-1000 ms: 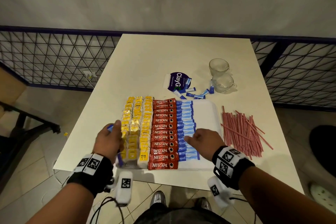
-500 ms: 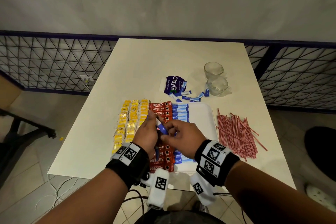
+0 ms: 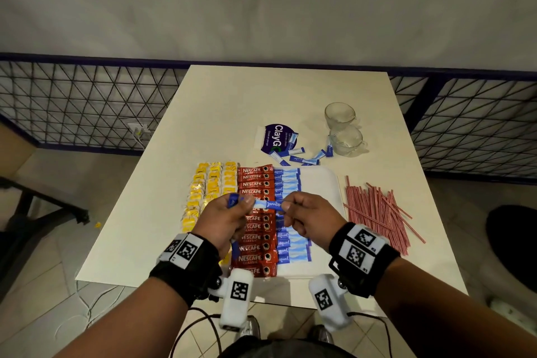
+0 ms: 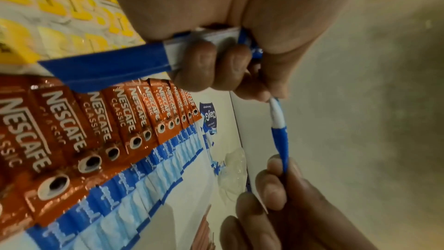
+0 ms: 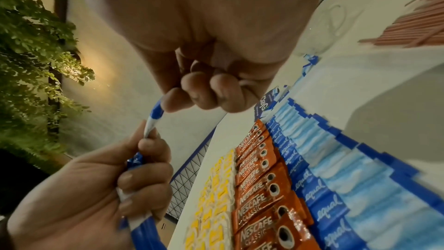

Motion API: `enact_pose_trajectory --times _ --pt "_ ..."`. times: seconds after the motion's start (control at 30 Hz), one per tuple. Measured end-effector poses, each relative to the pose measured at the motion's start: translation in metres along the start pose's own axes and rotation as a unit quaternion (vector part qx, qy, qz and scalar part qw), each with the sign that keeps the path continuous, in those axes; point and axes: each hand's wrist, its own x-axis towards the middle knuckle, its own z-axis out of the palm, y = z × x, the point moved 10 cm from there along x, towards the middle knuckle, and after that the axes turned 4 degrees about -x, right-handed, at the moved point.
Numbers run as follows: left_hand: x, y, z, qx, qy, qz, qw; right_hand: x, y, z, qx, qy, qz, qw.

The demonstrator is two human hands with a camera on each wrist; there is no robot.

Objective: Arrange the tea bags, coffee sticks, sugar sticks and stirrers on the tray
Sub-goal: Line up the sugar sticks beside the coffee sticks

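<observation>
Table (image 3: 220,102): cream top carrying the tray, two glass cups (image 3: 344,131) and a purple packet (image 3: 274,138).
Tray (image 3: 319,186): white, with yellow tea bags (image 3: 213,183) on its left, red coffee sticks (image 3: 255,180) in the middle, blue sugar sticks (image 3: 286,180) beside them.
Stirrers (image 3: 374,206): red pile on the table right of the tray.
Left hand (image 3: 225,219): curled around a bunch of sugar sticks (image 4: 108,66) above the tray.
Right hand (image 3: 309,213): pinching the far end of one sugar stick (image 3: 268,204) stretched between both hands.
Loose sugar sticks (image 3: 302,157): scattered beyond the tray.
</observation>
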Motion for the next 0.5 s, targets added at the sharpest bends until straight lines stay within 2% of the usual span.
enact_pose_trajectory --times 0.1,0.17,0.23,0.33,0.4,0.5 --pt "-0.003 0.000 0.004 0.015 -0.005 0.002 1.000 0.001 0.004 -0.008 -0.058 0.034 -0.009 0.998" --pt "-0.004 0.007 0.011 0.111 -0.025 0.020 0.993 0.001 0.001 -0.013 -0.126 0.048 -0.024 0.991" --pt "-0.006 0.016 0.022 0.203 -0.048 0.044 0.977 0.000 -0.001 -0.007 -0.172 0.012 -0.030 0.985" --pt "-0.007 0.031 0.038 0.216 -0.056 0.079 0.972 -0.002 -0.003 0.005 -0.198 -0.031 -0.037 0.979" --pt "-0.009 0.038 0.044 0.188 -0.052 0.091 0.977 -0.001 0.000 0.003 -0.136 -0.014 -0.023 0.990" --pt "-0.012 0.031 0.046 0.217 -0.069 0.088 0.970 0.004 0.017 -0.008 0.058 0.029 0.028 0.998"
